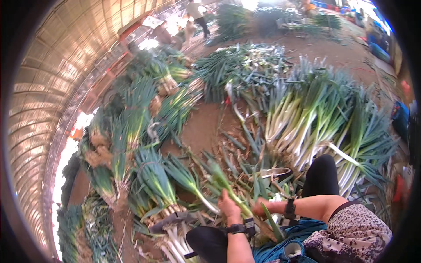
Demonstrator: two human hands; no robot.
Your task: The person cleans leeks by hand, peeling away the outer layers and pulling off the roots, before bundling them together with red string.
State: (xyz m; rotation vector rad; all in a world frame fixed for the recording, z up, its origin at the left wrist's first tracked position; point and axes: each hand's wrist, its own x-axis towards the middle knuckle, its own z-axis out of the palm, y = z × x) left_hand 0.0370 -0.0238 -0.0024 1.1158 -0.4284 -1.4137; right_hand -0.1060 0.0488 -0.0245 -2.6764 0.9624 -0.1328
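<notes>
Bare brown earth floor (206, 127) under a curved, ribbed translucent greenhouse roof (52, 87), with tied bundles of green onions with pale rooty ends (131, 144) along the floor's left side and a loose heap of long white-stalked green onions (324, 118) at its right side. The left hand (229, 207) is closed around a single green onion stalk with long green leaves (223, 184) held near the floor's near edge. The right hand (262, 207) grips the same stalk just beside it.
</notes>
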